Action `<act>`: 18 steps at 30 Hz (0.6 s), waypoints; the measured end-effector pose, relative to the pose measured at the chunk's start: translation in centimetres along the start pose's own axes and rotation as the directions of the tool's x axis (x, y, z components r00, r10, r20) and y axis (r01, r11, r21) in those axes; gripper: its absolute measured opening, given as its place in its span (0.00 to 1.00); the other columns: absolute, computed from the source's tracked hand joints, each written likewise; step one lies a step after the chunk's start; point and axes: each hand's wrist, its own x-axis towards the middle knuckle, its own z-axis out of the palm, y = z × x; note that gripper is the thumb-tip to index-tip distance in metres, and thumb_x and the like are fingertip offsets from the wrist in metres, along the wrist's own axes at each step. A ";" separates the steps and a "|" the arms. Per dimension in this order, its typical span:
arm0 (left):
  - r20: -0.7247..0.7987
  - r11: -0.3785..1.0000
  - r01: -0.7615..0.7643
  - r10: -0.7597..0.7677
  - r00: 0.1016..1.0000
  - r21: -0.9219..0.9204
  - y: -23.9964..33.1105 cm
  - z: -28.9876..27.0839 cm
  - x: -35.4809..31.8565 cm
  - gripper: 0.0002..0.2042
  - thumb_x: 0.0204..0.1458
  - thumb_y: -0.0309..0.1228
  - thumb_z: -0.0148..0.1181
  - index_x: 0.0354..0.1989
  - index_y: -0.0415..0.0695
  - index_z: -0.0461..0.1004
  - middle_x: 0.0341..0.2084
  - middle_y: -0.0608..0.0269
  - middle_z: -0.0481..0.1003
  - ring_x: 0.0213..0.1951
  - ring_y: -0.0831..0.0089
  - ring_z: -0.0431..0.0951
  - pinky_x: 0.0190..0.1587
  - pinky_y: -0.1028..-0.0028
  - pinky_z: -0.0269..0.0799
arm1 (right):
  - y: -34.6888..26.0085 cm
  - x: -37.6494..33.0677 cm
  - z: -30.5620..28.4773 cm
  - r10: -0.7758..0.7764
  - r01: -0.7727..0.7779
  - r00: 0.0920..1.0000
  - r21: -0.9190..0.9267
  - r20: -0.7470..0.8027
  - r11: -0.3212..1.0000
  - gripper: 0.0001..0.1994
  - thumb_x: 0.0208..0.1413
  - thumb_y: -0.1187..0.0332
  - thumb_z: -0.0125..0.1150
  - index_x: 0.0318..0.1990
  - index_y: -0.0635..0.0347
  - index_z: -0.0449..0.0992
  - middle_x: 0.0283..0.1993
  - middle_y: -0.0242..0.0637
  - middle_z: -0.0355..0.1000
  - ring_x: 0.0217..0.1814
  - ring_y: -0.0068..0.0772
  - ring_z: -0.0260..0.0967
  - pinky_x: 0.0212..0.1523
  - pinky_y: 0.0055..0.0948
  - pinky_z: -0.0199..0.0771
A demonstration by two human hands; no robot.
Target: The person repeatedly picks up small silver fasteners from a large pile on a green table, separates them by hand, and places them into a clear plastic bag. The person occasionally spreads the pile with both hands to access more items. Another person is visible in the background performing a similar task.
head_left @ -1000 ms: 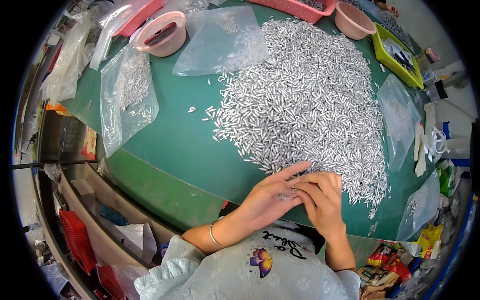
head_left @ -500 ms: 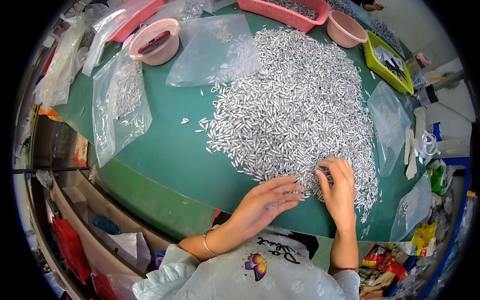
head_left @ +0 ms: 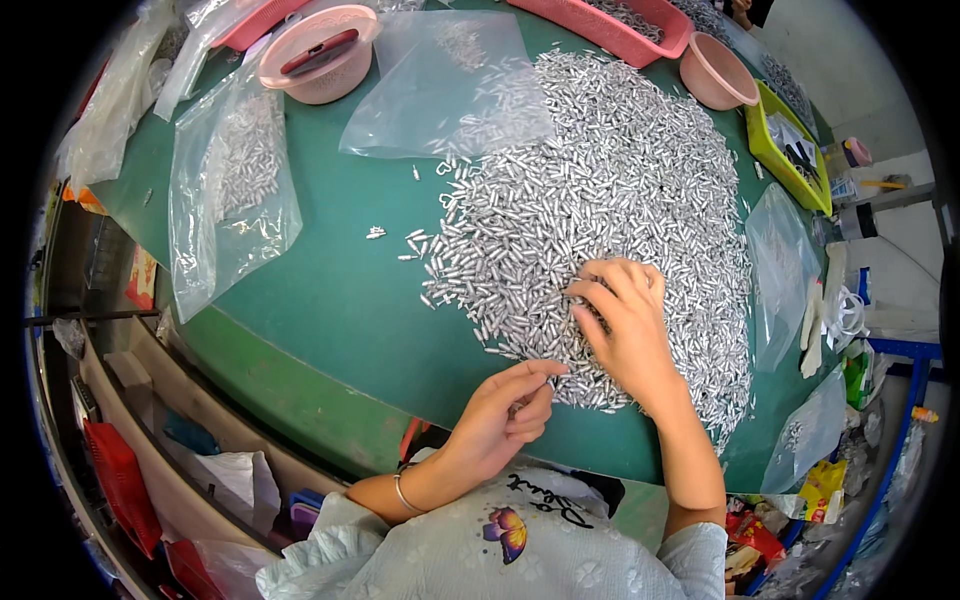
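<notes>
My right hand (head_left: 625, 325) lies spread, fingers raking the heap of small silver tubes (head_left: 600, 210) on the green table (head_left: 330, 300), my left hand (head_left: 505, 415) pinches a few at its near edge; careless raking could roll pieces off.

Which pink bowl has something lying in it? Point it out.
The pink bowl at upper left: a dark red flat object lies inside it. The pink bowl at upper right looks empty.
</notes>
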 end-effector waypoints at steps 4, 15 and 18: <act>0.018 0.999 0.016 -0.015 1.000 -0.041 0.1 -0.2 0.3 0.11 0.60 0.28 0.42 0.47 0.38 0.69 0.14 0.73 0.56 0.15 0.87 0.50 0.17 0.85 0.45 | 1.7 -0.4 -0.2 0.005 -0.007 0.990 -0.007 -0.139 1.000 0.06 0.45 0.79 0.60 0.32 0.59 0.75 0.29 0.33 0.69 0.38 0.36 0.66 0.49 0.37 0.56; 0.035 0.998 0.032 -0.030 0.999 -0.052 0.2 0.0 0.7 0.11 0.60 0.26 0.43 0.47 0.38 0.68 0.18 0.71 0.58 0.17 0.85 0.53 0.21 0.85 0.49 | 0.8 -0.4 -0.1 -0.024 0.018 0.997 -0.099 -0.067 0.995 0.08 0.45 0.75 0.61 0.35 0.59 0.74 0.42 0.32 0.67 0.48 0.36 0.63 0.50 0.39 0.55; 0.016 1.000 0.002 -0.002 1.000 0.000 0.3 -0.2 0.7 0.14 0.60 0.28 0.43 0.50 0.36 0.67 0.22 0.66 0.65 0.21 0.82 0.60 0.25 0.83 0.57 | 0.7 -1.0 -1.0 0.103 -0.104 0.985 0.004 -0.142 0.995 0.06 0.46 0.76 0.60 0.33 0.60 0.73 0.36 0.35 0.69 0.42 0.37 0.65 0.49 0.36 0.56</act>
